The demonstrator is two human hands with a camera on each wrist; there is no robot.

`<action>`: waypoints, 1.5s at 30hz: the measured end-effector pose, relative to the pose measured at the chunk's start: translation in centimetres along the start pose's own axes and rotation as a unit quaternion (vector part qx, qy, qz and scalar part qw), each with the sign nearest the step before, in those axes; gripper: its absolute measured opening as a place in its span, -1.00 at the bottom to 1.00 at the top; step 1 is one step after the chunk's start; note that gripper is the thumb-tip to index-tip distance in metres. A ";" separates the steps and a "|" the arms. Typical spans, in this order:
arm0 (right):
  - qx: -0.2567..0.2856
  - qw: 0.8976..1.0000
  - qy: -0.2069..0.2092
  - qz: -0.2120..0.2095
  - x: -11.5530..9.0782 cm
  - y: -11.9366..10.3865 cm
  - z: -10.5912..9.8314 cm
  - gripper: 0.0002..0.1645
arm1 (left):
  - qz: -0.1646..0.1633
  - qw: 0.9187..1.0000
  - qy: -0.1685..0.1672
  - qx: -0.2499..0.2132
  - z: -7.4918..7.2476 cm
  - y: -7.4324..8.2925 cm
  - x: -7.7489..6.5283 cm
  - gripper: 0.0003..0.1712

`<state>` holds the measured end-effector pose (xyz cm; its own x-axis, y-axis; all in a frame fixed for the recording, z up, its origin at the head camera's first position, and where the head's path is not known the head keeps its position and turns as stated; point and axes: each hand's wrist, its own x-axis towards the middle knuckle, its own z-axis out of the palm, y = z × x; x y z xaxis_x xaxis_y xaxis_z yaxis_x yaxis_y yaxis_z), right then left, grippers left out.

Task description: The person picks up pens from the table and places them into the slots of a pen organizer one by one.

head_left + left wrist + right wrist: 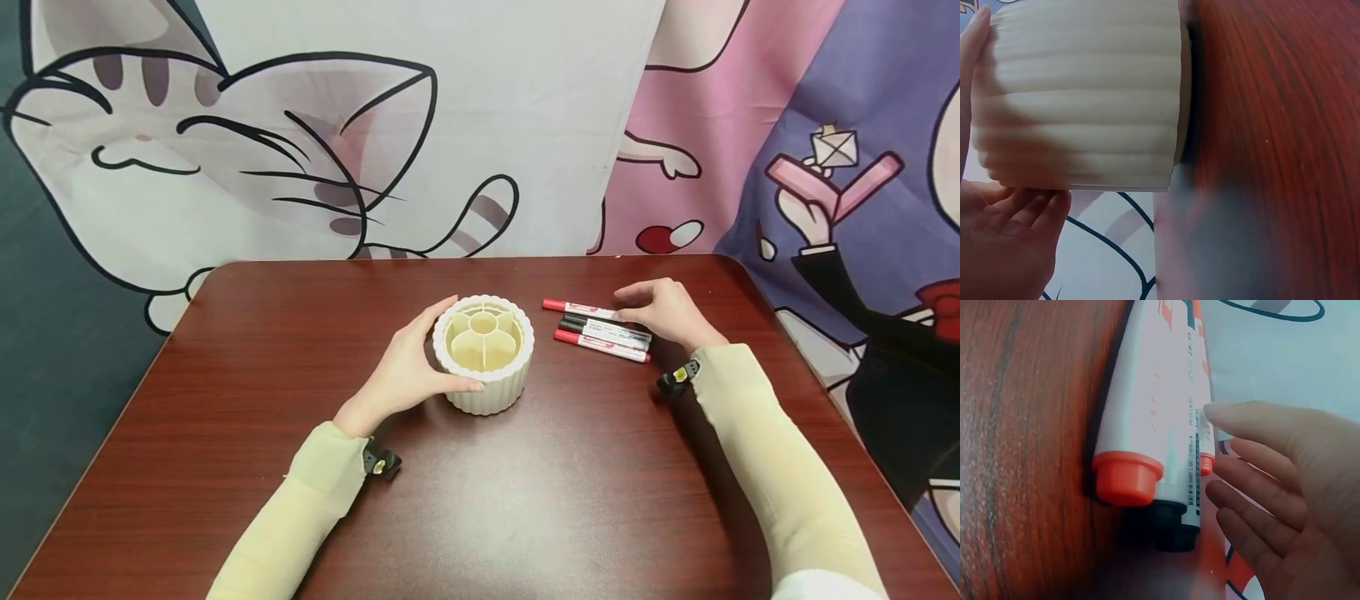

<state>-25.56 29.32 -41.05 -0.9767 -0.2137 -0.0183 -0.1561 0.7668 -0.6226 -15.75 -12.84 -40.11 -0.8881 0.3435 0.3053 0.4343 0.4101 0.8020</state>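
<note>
A cream, ribbed round pen holder [486, 395] stands upright on the table, its top divided into several compartments. My left hand [411, 360] grips its left side, with the thumb across the front and the fingers reaching round behind. In the left wrist view, the ribbed wall [1085, 112] lies between thumb and fingers. Right of the holder, whiteboard markers lie side by side: a far red marker [558, 305], two black markers [611, 332] and a near red marker [600, 346]. My right hand [670, 315] has its fingertips right at the far red marker's right end, fingers loosely bent.
The dark red wooden table [480, 500] reflects light near its front. Its back edge runs close to a printed cat curtain [525, 125], with a pink and purple part at the right. Small black wrist cameras [382, 461] sit at both cuffs.
</note>
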 end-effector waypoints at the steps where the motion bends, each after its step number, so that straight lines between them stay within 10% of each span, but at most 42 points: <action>1: -0.001 1.000 -0.001 0.000 0.1 0.1 0.1 -0.52 | 0.000 1.000 0.001 -0.002 0.0 0.0 0.0 0.36; 17: -0.017 0.999 -0.025 0.015 0.5 0.1 0.6 -0.76 | -0.012 1.000 -0.008 -0.004 -0.4 0.0 0.4 0.36; 29: 0.056 0.997 0.057 0.002 -0.4 -1.6 -1.3 -0.54 | -0.004 1.000 -0.004 -0.006 -0.4 -0.1 0.5 0.35; 45: 0.234 0.960 0.150 -0.038 -2.8 -8.5 -3.5 -0.57 | 0.000 1.000 -0.004 -0.013 -0.4 -0.2 0.6 0.34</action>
<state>-22.06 25.49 -32.92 -0.9746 -0.0209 0.2230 -0.2137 0.3857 -0.8975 -16.39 -13.07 -39.92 -0.8871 0.3502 0.3006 0.4294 0.3878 0.8156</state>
